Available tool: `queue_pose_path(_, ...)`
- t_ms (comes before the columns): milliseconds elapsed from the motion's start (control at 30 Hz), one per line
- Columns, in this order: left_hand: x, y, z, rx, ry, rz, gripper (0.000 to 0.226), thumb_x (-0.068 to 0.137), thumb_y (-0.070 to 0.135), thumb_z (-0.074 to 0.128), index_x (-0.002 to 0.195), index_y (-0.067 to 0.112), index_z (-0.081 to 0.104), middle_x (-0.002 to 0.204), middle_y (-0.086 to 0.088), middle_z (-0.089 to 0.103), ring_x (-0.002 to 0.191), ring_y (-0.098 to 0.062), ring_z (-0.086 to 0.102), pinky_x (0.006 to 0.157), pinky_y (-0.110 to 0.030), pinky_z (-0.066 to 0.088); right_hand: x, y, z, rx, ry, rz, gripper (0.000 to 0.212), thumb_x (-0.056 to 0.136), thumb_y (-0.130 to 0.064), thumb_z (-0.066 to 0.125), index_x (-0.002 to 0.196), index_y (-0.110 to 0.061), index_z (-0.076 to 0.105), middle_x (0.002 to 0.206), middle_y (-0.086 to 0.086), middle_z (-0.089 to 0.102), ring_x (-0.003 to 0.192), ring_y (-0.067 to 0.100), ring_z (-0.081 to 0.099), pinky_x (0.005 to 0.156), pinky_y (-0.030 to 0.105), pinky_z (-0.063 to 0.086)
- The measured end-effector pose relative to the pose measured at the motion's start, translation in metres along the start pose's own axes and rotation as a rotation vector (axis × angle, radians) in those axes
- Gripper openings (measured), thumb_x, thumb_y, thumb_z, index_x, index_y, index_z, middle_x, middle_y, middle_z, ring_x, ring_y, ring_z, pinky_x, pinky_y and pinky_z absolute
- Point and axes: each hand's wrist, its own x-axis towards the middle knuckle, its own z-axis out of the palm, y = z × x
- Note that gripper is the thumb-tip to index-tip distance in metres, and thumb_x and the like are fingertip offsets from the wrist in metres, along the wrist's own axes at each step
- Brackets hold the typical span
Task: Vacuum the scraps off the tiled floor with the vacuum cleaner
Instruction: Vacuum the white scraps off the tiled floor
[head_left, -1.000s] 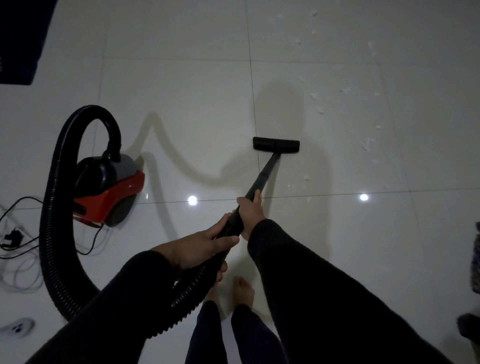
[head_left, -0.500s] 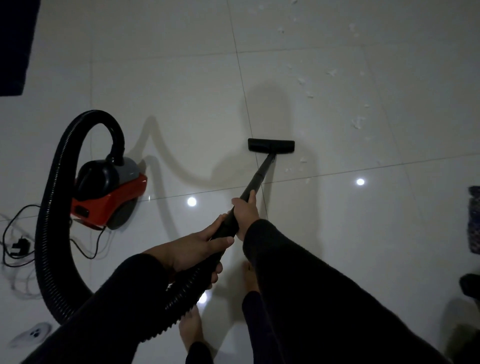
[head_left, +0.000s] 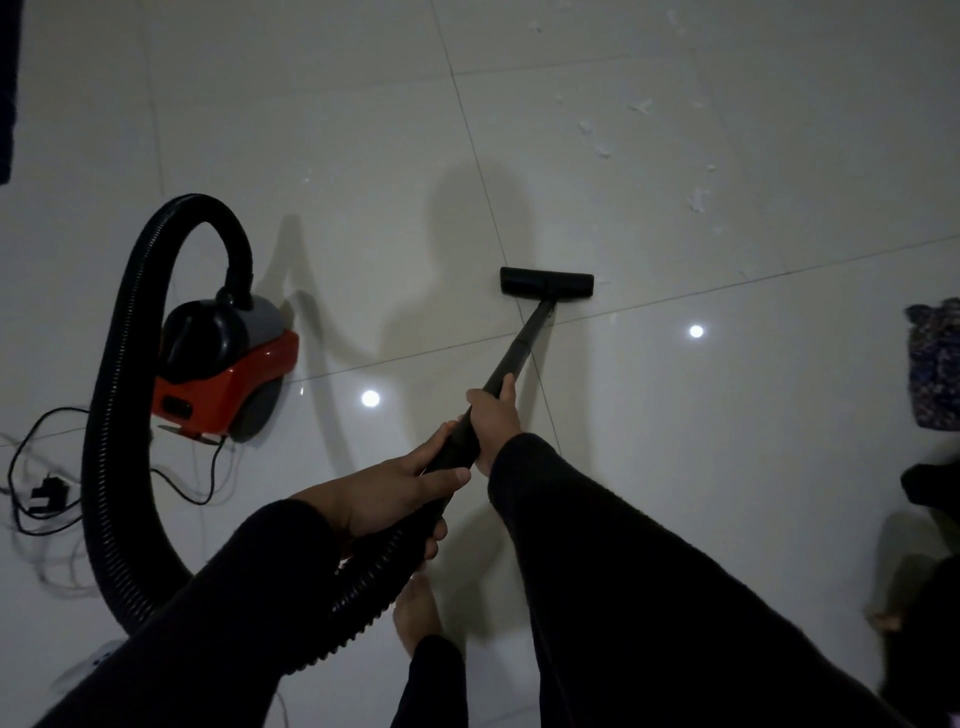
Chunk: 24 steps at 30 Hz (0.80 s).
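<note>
Beside the vacuum cleaner:
Hands: our left hand and right hand are still gripping the wand.
Nozzle: we are drawing it back from the scraps.

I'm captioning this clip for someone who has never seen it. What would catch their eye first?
Probably the red and black vacuum cleaner at the left, its thick ribbed hose arching over it. Next, in the middle, the left hand and right hand gripping the black wand, whose floor head rests on the pale tiles. White scraps lie scattered beyond it, upper right.
</note>
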Motion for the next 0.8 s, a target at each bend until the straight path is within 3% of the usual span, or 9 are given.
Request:
queue_pose_path(133,-0.006,-0.009,-0.003,0.060,-0.022,0.005,0.072,0.097,0.031,0.048,0.144,0.054,-0.001,0.064,-0.009,0.057,0.049,-0.016,0.058,0.047,-0.025,0.050,-0.010,0.010,-0.001,0.060,0.008,-0.003,0.074,0.096,-0.014,0.044,0.150,-0.048,0.006,0.135,0.011,0.045,0.076,0.019,0.055,0.068,0.035,0.052)
queue_pose_path(267,-0.009,-0.019,0.000,0.081,-0.046,-0.001,0.072,0.097,0.030,0.048,0.145,0.053,-0.002,0.065,-0.010,0.056,0.048,-0.016,0.058,0.046,-0.024,0.050,-0.013,0.024,-0.006,0.067,0.038,-0.006,0.074,0.096,-0.015,0.045,0.149,-0.049,0.006,0.133,0.012,0.046,0.082,0.021,0.055,0.081,0.040,0.053)
queue_pose_path(400,-0.011,-0.029,0.012,0.062,-0.078,-0.007,0.070,0.098,0.026,0.046,0.144,0.051,0.000,0.066,-0.013,0.051,0.044,-0.014,0.055,0.043,-0.021,0.049,-0.019,0.039,-0.018,0.077,0.070,0.007,0.075,0.096,-0.015,0.045,0.150,-0.049,0.006,0.133,0.015,0.048,0.081,0.021,0.055,0.082,0.040,0.054)
queue_pose_path(533,-0.003,-0.038,0.023,0.091,-0.120,-0.034,0.071,0.098,0.028,0.047,0.144,0.052,-0.001,0.065,-0.012,0.053,0.046,-0.016,0.056,0.044,-0.022,0.050,-0.024,0.049,-0.036,0.109,0.106,0.023,0.074,0.097,-0.014,0.045,0.150,-0.048,0.006,0.123,0.010,0.047,0.083,0.022,0.058,0.068,0.035,0.052)
queue_pose_path(600,0.005,-0.039,0.029,0.090,-0.127,-0.049,0.073,0.097,0.029,0.049,0.144,0.052,-0.003,0.063,-0.011,0.055,0.046,-0.016,0.056,0.045,-0.023,0.050,-0.021,0.051,-0.047,0.118,0.116,0.027,0.074,0.097,-0.014,0.045,0.150,-0.048,0.005,0.133,0.011,0.045,0.083,0.022,0.058,0.070,0.036,0.054)
queue_pose_path(700,0.018,-0.036,0.041,0.070,-0.136,-0.059,0.075,0.097,0.028,0.049,0.144,0.053,-0.004,0.062,-0.012,0.054,0.044,-0.016,0.056,0.045,-0.024,0.051,-0.014,0.045,-0.062,0.102,0.126,0.027,0.074,0.097,-0.014,0.045,0.150,-0.047,0.005,0.127,0.009,0.046,0.085,0.024,0.058,0.080,0.040,0.055)
queue_pose_path(800,0.033,-0.027,0.049,0.046,-0.129,-0.045,0.075,0.097,0.028,0.048,0.144,0.054,-0.003,0.062,-0.012,0.053,0.044,-0.017,0.055,0.045,-0.025,0.051,0.000,0.033,-0.074,0.083,0.113,0.013,0.075,0.096,-0.015,0.045,0.150,-0.048,0.005,0.129,0.010,0.048,0.085,0.023,0.058,0.077,0.038,0.054)
